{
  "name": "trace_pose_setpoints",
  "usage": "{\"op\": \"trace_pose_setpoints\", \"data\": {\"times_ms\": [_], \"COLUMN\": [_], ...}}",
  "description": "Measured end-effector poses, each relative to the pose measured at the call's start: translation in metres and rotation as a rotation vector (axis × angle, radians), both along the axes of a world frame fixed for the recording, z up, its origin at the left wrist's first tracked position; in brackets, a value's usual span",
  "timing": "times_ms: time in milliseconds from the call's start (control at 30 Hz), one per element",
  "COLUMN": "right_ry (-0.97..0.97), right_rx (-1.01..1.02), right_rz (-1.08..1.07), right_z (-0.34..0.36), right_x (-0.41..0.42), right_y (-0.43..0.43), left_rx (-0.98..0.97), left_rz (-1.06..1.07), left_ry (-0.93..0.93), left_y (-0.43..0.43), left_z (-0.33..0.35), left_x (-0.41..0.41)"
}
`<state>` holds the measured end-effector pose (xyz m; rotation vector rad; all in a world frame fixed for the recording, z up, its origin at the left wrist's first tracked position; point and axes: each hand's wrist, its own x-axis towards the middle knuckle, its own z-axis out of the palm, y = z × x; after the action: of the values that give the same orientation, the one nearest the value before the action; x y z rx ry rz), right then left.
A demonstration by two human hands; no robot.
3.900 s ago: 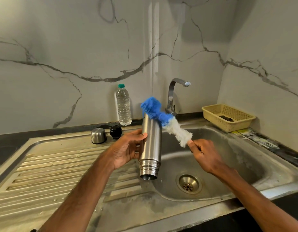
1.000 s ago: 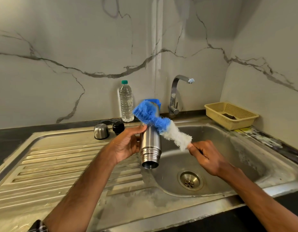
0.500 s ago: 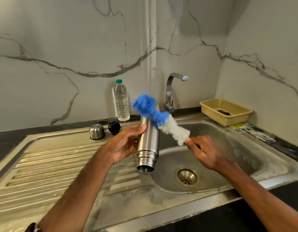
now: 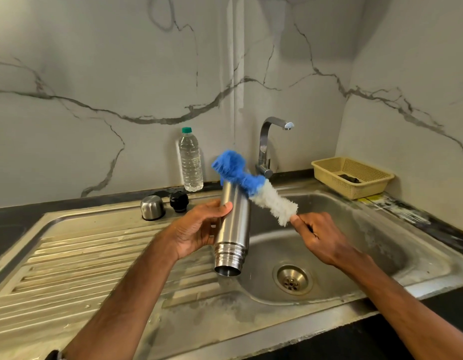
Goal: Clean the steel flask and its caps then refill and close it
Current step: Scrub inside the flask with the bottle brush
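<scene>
My left hand [image 4: 196, 228] grips the steel flask [image 4: 234, 227] around its body, holding it upside down with the open mouth pointing down over the left edge of the sink basin. My right hand [image 4: 316, 236] grips the handle of a bottle brush [image 4: 253, 187] whose blue and white bristles lie across the flask's upper end. A steel cap [image 4: 152, 207] and a black inner cap [image 4: 179, 201] stand on the drainboard behind my left hand.
The steel sink [image 4: 381, 229] has a drain [image 4: 292, 280] at its bottom and a tap [image 4: 269, 144] behind. A clear water bottle [image 4: 190, 162] stands against the marble wall. A beige basket [image 4: 352, 176] sits at the back right. The ribbed drainboard [image 4: 82, 255] spreads left.
The brush has kept rubbing across the flask's upturned base, with the flask shifting slightly up and down in my left hand. The caps and bottle have stayed put.
</scene>
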<state>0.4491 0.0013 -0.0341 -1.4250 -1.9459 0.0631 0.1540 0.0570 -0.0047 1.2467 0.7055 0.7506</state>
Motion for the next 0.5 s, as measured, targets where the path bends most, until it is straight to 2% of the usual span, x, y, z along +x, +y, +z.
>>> {"op": "trace_pose_setpoints", "data": {"times_ms": [67,167,300,500], "right_ry": [-0.030,0.029,-0.034,0.066], "right_rx": [0.016,0.004,0.009,0.018], "right_rz": [-0.002,-0.050,-0.002,-0.116], "right_z": [-0.0009,-0.0003,-0.0045,-0.0005], "right_x": [0.0007,0.0030,0.0036,0.0044], "right_y": [-0.0002,0.0038,0.0016,0.0061], "left_rx": [0.022,0.008,0.017,-0.017], "left_rz": [0.005,0.010,0.023,0.014], "left_ry": [0.030,0.044,0.074,0.077], "left_y": [-0.0001,-0.0003,-0.0009,0.0009], "left_z": [-0.0005,-0.0004,-0.0002,-0.0003], "left_x": [0.0000,0.0002,0.0008,0.0009]}}
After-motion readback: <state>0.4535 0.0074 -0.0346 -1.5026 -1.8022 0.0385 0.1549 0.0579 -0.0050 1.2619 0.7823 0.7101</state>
